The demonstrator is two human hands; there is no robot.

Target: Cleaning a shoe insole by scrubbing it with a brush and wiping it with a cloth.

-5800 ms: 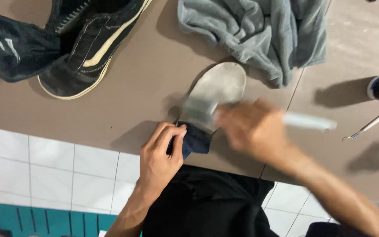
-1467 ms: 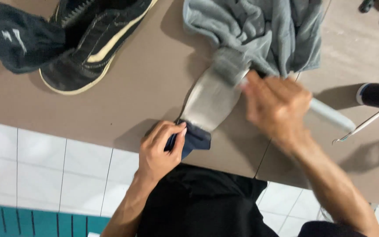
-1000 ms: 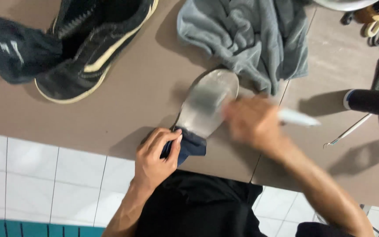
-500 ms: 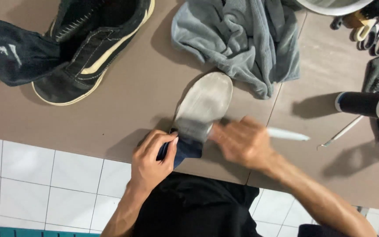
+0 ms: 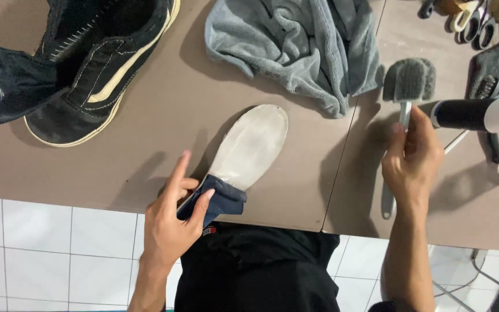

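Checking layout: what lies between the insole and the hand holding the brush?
In the head view, only bare brown table separates the insole from the right hand holding the brush.

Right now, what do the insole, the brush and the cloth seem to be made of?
The insole looks like foam with a smooth, pale grey matte face and a dark blue fabric heel. The brush seems to have grey bristles on a handle, perhaps plastic. The cloth looks like soft grey terry or microfibre, with fuzzy folds.
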